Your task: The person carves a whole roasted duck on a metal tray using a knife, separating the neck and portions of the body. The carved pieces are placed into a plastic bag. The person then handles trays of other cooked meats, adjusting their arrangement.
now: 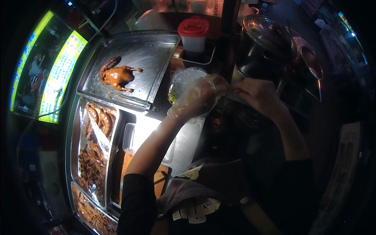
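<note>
My left hand (202, 92) wears a clear plastic glove and is raised over the stall counter. Its fingers point right, toward my right hand. My right hand (255, 91) looks bare; its fingertips pinch thin clear plastic at the fingertip end of the left hand. Whether that plastic is the glove's end or a separate piece, I cannot tell. Partly behind the left hand is a clear plastic bag (188, 77) with yellow-green bits showing at its lower left. A whole roasted bird (119, 77) lies on a metal tray (149, 55) at the left, beside metal tongs (129, 100) along the tray's near edge.
Metal trays of cooked meat (92, 164) line the left side, partly under clear film. A wooden board (160, 179) lies below my left forearm. Beyond my hands stand a red-lidded container (193, 35) and a large lidded metal pot (265, 35). A lit sign (63, 76) stands far left.
</note>
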`<state>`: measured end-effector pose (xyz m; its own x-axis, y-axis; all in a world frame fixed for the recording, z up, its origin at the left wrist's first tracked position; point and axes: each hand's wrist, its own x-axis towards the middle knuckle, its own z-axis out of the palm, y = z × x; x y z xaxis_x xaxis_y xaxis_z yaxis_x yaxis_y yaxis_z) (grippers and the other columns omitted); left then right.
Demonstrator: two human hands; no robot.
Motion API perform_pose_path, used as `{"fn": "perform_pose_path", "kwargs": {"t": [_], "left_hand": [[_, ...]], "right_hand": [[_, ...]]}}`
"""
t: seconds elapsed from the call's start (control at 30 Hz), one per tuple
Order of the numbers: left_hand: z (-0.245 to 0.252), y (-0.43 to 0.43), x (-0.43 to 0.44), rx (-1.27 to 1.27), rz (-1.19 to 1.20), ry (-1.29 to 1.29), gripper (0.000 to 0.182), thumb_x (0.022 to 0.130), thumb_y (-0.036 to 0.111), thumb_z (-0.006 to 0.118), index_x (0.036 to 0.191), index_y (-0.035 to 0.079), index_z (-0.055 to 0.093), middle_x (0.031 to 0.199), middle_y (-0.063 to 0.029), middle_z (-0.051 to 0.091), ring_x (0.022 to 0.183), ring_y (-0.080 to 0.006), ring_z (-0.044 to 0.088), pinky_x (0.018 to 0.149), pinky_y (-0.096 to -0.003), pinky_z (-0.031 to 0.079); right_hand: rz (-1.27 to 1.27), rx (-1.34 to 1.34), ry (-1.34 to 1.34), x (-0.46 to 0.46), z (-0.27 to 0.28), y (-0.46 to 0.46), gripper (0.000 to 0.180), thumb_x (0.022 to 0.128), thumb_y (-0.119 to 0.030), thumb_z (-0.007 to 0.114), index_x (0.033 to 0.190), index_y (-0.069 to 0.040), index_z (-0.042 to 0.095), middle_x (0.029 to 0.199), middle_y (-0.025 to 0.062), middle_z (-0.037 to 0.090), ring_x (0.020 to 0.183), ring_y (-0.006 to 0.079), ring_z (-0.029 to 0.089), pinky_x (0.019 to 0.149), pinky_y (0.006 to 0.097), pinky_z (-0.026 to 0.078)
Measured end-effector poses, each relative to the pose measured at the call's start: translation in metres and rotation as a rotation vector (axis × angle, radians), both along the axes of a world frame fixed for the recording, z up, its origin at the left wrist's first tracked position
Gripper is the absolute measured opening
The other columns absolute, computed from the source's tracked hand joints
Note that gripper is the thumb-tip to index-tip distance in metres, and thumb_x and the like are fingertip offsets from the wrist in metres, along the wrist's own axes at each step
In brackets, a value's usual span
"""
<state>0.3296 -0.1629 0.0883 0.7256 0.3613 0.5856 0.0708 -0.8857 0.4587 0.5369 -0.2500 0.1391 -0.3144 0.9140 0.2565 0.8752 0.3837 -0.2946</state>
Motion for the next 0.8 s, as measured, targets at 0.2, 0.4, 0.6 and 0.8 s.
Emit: {"fn": "perform_pose_path", "kwargs": {"t": [0.2,0.4,0.6,0.8], "left_hand": [[-0.011,-0.010,0.014,-0.055,-0.026,0.117,0.038,0.082,-0.006,0.054,0.104,0.019,0.072,0.100,-0.0095,0.063,0.093,-0.0270,0.063,0.081,-0.0363,0.052],[-0.044,0.008,0.011,-0.243,-0.116,0.311,0.034,0.085,-0.003,0.052,0.112,0.013,0.067,0.110,-0.0116,0.065,0.096,-0.0260,0.063,0.087,-0.0344,0.051],[-0.051,0.017,0.013,-0.377,-0.185,0.423,0.043,0.089,0.009,0.055,0.131,0.006,0.054,0.121,-0.0143,0.062,0.103,-0.0265,0.062,0.090,-0.0354,0.050],[-0.039,0.019,0.014,-0.995,-0.194,0.425,0.046,0.084,0.004,0.055,0.130,0.006,0.057,0.118,-0.0141,0.063,0.107,-0.0259,0.061,0.095,-0.0362,0.048]], "right_hand": [[0.001,-0.054,-0.044,0.009,-0.001,-0.014,0.020,0.081,-0.017,0.070,0.099,-0.008,0.067,0.086,0.0077,0.065,0.078,0.0261,0.065,0.069,0.0353,0.051],[-0.167,-0.269,-0.125,0.024,-0.003,-0.004,0.024,0.083,-0.023,0.068,0.100,-0.007,0.068,0.092,0.0099,0.067,0.085,0.0309,0.065,0.075,0.0396,0.050],[-0.083,-0.037,0.030,0.020,-0.026,-0.008,0.021,0.079,-0.016,0.071,0.098,-0.008,0.068,0.088,0.0091,0.066,0.082,0.0279,0.065,0.071,0.0360,0.051],[0.046,0.150,0.039,0.013,-0.053,-0.004,0.022,0.076,-0.013,0.073,0.097,-0.010,0.067,0.084,0.0053,0.064,0.075,0.0232,0.064,0.065,0.0337,0.051]]}}
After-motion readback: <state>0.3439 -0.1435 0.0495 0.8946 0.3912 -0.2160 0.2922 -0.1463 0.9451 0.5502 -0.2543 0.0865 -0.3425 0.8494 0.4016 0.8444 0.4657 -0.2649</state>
